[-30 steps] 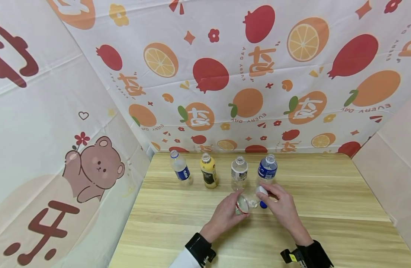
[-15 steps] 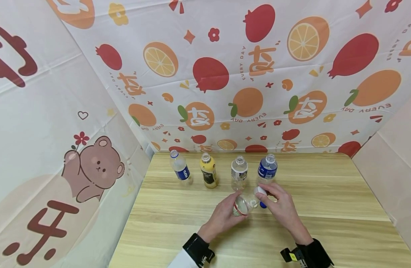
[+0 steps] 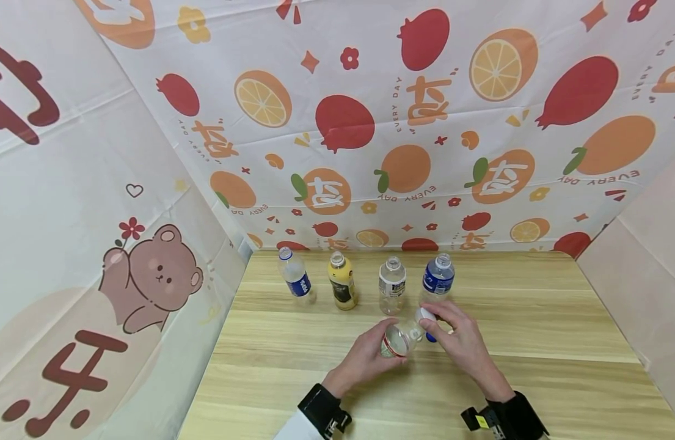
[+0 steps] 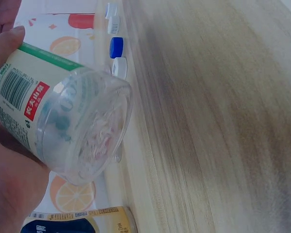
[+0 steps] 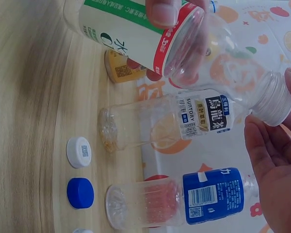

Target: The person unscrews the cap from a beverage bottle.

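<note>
My left hand (image 3: 364,355) grips a clear plastic bottle (image 3: 396,342) with a white, green and red label, holding it tilted above the table. Its neck points away to the right, towards my right hand (image 3: 460,343). In the head view the right hand pinches a white bottle cap (image 3: 425,315) close to the neck. Seen from the right wrist, the fingertips (image 5: 257,127) are at the threaded neck (image 5: 274,99), and the cap is hidden. Below the hands lie a blue cap (image 5: 80,193) and a white cap (image 5: 79,152).
Along the back of the table (image 3: 271,379) stand uncapped bottles: a blue-labelled one (image 3: 299,281), a yellow one (image 3: 342,282), a clear oolong tea one (image 3: 392,286) and another blue-labelled one (image 3: 438,278). A printed cloth (image 3: 370,183) hangs behind.
The right hand with the white cap has shifted slightly left. The held bottle has moved and turned a little with the left hand. The standing bottles have stayed put.
</note>
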A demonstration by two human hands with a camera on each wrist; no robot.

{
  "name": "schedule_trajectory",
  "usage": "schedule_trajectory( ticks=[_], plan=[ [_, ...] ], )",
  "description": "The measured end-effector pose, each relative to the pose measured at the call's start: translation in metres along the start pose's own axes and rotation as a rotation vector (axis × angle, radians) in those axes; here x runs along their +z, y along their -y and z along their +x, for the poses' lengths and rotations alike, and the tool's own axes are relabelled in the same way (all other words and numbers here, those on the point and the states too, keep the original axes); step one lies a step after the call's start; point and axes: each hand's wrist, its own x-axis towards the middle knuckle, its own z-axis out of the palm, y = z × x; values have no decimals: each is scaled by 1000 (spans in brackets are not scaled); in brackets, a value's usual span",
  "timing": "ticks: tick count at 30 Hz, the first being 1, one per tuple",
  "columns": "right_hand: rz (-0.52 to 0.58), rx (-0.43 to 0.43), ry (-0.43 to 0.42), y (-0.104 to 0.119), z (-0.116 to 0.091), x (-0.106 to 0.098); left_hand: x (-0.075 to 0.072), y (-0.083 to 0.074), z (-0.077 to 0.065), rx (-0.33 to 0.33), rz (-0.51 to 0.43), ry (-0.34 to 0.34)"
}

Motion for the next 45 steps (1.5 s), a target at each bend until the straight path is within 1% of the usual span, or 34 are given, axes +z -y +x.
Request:
schedule_trajectory(
  ticks=[5, 8, 12, 20, 23, 27, 31, 36, 40, 43, 45],
  plan=[
    [27, 3, 39, -1, 0, -1, -2, 0, 0, -12, -65, 32],
    [52, 11, 65, -1, 0, -1, -3, 0, 0, -18, -75, 39],
    [79, 2, 84, -1, 1, -1, -3, 0, -1, -19, -70, 36],
    [101, -66, 97, -1, 1, -1, -2, 1, -1, -17, -57, 29],
    [111, -74, 110, 0, 1, -2, -1, 2, -1, -8, -44, 28],
    [126, -63, 130, 1, 1, -3, -1, 4, -1, -2, -51, 29],
    [134, -59, 147, 0, 1, -3, 0, 5, -1, -13, -67, 29],
    [155, -58, 169, -1, 0, -2, -1, 4, -2, -20, -57, 18],
    [180, -39, 177, -1, 0, -1, -1, 2, -3, -35, -50, 13],
    [217, -24, 166, -1, 0, 0, 0, 1, -3, -46, -27, 5],
    [242, -14, 155, -1, -1, 0, 1, 2, -3, -39, 15, -10]
  ],
)
